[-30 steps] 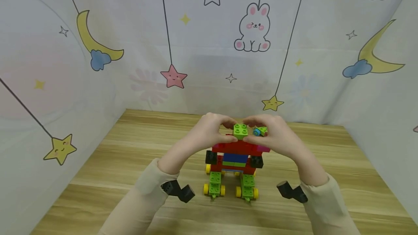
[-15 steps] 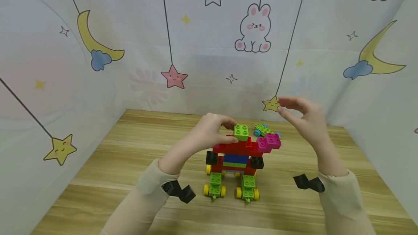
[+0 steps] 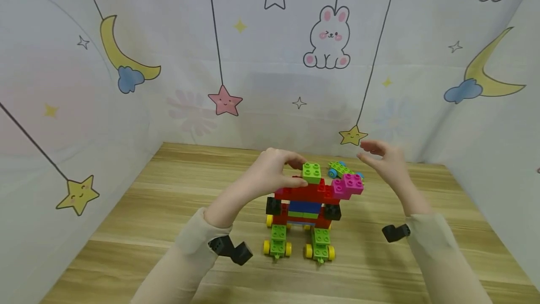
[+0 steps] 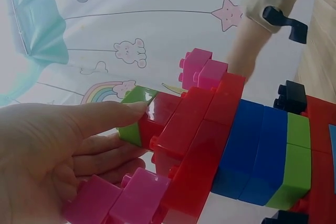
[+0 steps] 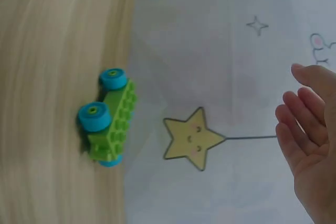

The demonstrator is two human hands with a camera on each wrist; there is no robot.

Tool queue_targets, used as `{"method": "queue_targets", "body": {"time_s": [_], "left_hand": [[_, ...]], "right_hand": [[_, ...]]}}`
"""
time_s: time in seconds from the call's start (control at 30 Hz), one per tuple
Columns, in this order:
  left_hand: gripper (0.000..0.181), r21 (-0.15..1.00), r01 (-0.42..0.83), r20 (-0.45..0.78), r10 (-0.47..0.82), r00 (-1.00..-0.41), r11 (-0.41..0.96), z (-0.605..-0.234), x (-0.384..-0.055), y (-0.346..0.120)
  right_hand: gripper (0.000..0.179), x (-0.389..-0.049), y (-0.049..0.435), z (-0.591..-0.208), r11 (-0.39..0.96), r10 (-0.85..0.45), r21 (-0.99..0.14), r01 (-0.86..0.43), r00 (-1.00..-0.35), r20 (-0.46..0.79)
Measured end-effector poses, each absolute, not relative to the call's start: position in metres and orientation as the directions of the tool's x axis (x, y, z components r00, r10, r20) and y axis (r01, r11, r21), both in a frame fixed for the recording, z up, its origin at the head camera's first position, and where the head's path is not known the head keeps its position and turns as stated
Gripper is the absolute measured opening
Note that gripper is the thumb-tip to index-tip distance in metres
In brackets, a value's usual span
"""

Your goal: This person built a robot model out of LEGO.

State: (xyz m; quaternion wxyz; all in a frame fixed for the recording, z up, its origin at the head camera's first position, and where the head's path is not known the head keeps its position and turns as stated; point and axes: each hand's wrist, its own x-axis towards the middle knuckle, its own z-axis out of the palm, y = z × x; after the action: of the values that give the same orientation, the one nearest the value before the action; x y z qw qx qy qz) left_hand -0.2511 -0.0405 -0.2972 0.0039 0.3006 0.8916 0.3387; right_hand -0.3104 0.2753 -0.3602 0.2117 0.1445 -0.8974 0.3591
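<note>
A toy brick figure stands upright on the table, with a red upper body [image 3: 304, 194], a blue middle [image 3: 304, 206] and green wheeled feet [image 3: 278, 247]. On its top sits a light green brick [image 3: 311, 173], pinched by my left hand [image 3: 270, 169] between thumb and fingers. The left wrist view shows the thumb on this green brick [image 4: 137, 94] and the red brick [image 4: 160, 113] joined to it. Pink bricks [image 3: 348, 186] form an arm on each side. My right hand [image 3: 390, 162] hovers at the right, holding nothing, its fingers gently bent and apart from the thumb.
Behind the figure, near the table's back edge, lies a green wheeled base [image 3: 342, 170] with blue wheels. Its studs and wheels show in the right wrist view. A printed cloth [image 3: 270, 69] hangs around the wooden table [image 3: 190, 191].
My right hand has let go of the green brick and moved away to the right, then lowered slightly. My left hand has kept its place on the brick.
</note>
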Motion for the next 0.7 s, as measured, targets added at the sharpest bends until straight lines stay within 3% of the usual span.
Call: {"method": "queue_targets", "body": {"time_s": [0.2,0.7], "left_hand": [[0.038,0.609,0.533,0.192,0.543,-0.817,0.587,-0.297,-0.251,-0.042],[0.038,0.613,0.533,0.193,0.543,-0.817,0.583,-0.297,-0.251,-0.041]], "right_hand": [[0.038,-0.327,0.286,-0.384,0.707,-0.133,-0.618,-0.345,-0.922,0.363],[0.044,-0.354,0.300,-0.427,0.726,-0.138,-0.649,-0.228,-0.972,0.188]]}}
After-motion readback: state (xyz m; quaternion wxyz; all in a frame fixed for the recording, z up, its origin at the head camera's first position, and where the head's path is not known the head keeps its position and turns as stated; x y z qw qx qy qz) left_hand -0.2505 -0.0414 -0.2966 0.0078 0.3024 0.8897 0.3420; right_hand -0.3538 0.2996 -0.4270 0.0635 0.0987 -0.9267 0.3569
